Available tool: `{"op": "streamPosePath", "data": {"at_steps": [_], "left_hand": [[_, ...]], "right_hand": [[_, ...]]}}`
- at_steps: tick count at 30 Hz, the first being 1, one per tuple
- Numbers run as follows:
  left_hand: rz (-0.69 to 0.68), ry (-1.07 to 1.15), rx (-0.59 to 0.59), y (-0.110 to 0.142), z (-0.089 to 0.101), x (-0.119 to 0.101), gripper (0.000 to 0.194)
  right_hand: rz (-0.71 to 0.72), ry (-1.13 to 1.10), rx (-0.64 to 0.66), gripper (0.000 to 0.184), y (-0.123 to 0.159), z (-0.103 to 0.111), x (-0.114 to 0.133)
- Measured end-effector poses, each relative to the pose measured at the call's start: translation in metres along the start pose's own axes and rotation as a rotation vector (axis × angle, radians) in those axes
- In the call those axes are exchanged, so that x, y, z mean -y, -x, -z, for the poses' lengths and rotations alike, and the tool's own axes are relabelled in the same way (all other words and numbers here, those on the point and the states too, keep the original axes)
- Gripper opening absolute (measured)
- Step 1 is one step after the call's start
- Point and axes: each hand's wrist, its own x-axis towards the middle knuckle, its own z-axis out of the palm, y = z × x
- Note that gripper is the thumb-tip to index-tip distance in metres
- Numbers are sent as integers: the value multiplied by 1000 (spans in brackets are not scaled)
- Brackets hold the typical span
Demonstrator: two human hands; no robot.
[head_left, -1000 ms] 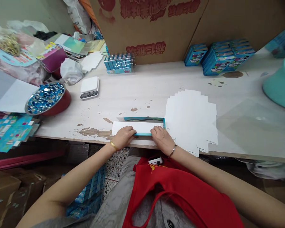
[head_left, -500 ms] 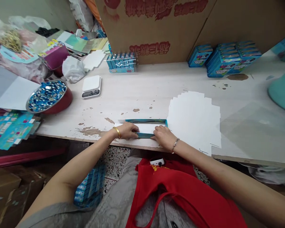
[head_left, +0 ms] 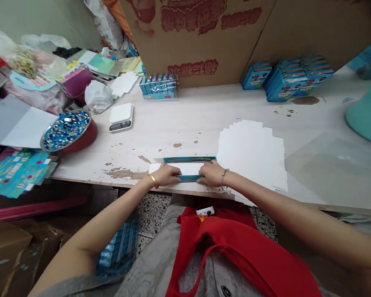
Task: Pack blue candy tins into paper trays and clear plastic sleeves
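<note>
While both hands work at the near edge of the table, the object under them is a long, shallow teal-printed cardboard box piece (head_left: 188, 178) lying flat, with a white card insert (head_left: 188, 168) along its inner face and a white end projecting left of the left hand. The left hand (head_left: 167, 175) and right hand (head_left: 212, 173) sit close together, one at each side of the piece's middle and not touching each other. The fingers (head_left: 174, 173) of each hand are bent and held together over the teal front edge, neither spread wide nor fully clenched; contact is evident, but whether they pinch or only press cannot be determined. A gold bangle (head_left: 153, 180) is on the left wrist and a silver bangle (head_left: 224, 179) on the right. Just right of the piece lies a stack of white die-cut card blanks (head_left: 252, 159) on the chipped white table (head_left: 185, 123). A digital scale (head_left: 121, 117) and a red bowl of blue glass gems (head_left: 68, 130) stand toward the left. A shrink-wrapped pack of blue boxes (head_left: 158, 86) and stacked blue boxes (head_left: 298, 78) stand along the far edge, before a large cardboard carton (head_left: 198, 41). A teal plastic basin (head_left: 366, 113) sits at the right frame edge.
</note>
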Motion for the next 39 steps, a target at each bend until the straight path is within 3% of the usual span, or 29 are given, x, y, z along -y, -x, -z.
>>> {"op": "streamPosePath", "data": {"at_steps": [5,10,13,15,17,19,22,24,26,30,33,39], "left_hand": [[153,-40,-125,14,-19,-30,15],[289,-26,-281,7,-50,-65,20],[174,92,-388,8,-55,-64,20],[36,170,-479,16,-45,-51,25],[-54,105,-566,28,-27,-31,29],[-93,-119,-554,39,-10,-7,40],[-200,-406,-327,50,5,22,57],[-294,-427,-203,52,3,31,55],[-375,-376,-165,50,-4,30,48],[-497,-284,-193,39,-21,7,27],[-530,-277,-218,30,-34,-10,28],[-343,27,-529,27,-65,-20,34]], "right_hand": [[81,120,-142,26,-5,5,-4],[146,203,-446,33,1,3,5],[97,55,-565,51,14,-20,24],[71,-58,-611,64,20,-40,37],[89,-119,-649,67,23,-56,50],[144,-126,-666,65,21,-66,61],[213,-95,-634,42,15,-69,67],[230,-85,-610,28,14,-69,60],[261,-94,-616,27,18,-69,45],[297,-155,-669,23,28,-68,16],[278,-197,-690,23,29,-72,7],[347,-189,-749,32,27,-87,3]]}}
